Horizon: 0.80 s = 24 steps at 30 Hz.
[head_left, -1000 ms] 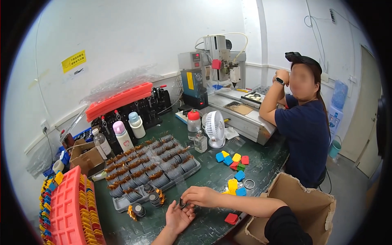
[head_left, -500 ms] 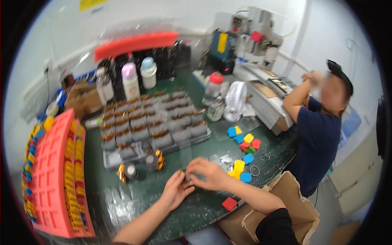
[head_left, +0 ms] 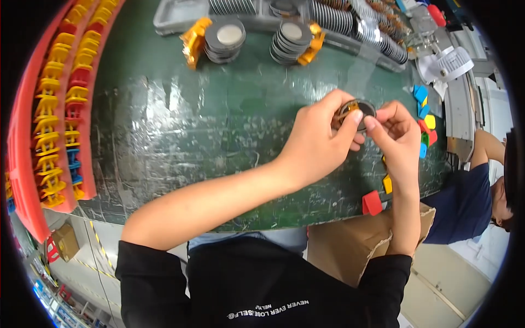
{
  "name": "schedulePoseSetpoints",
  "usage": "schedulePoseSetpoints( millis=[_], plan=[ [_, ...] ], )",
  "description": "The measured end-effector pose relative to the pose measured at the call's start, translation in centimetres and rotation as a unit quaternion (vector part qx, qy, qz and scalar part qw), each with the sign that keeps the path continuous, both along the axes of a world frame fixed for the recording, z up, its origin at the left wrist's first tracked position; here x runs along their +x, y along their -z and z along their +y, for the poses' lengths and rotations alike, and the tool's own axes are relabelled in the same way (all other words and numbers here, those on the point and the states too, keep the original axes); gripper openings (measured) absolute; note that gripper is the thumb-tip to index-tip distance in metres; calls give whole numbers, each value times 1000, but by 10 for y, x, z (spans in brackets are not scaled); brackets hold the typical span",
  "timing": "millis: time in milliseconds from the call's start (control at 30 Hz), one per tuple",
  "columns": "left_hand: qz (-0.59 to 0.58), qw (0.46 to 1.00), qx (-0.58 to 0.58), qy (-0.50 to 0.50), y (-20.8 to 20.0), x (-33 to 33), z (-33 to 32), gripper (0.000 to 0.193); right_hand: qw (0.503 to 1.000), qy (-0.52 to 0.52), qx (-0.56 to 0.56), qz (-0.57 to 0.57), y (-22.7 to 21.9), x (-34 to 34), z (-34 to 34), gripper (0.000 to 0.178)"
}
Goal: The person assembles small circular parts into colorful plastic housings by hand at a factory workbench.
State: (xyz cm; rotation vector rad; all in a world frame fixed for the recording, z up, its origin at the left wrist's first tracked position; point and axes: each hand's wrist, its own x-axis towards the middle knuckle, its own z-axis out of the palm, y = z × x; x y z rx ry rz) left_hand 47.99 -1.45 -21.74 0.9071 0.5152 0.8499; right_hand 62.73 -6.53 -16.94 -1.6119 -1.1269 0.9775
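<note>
Both my hands meet over the green tabletop and grip a small dark round disc [head_left: 367,111] with an amber strip at its left side. My left hand [head_left: 320,136] pinches the disc's left side, thumb over its face. My right hand [head_left: 398,136] closes thumb and fingers on the right rim. Fingers hide part of the disc. Farther off on the table stand two short stacks of grey discs, a left stack [head_left: 225,42] and a right stack [head_left: 289,44], each with shiny amber strips beside it.
A grey tray [head_left: 164,23] of upright discs lies along the far side. Coral racks [head_left: 92,109] with yellow, red and blue clips stand at left. Colored plastic pieces, one red piece [head_left: 372,203], lie at right near an open cardboard box [head_left: 344,249]. Another person [head_left: 462,202] sits at right.
The view has swung down and closer to the table, so the tray and stacks sit higher in it. My hands still hold the disc together, now with its face showing.
</note>
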Motion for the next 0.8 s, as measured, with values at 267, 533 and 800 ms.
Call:
schedulePoseSetpoints(
  millis=[267, 533, 800],
  plan=[
    [19, 997, -26, 68, -5, 7, 9, 23, 973, 15, 11, -228, -17, 37, 2, 27],
    [135, 976, -40, 164, -3, -15, 11, 24, 710, 287, -122, -632, 32, 192, -25, 34],
    [6, 982, -106, 157, -5, -57, 20, 26, 798, 263, -103, -533, 3, 170, -33, 25]
  ],
)
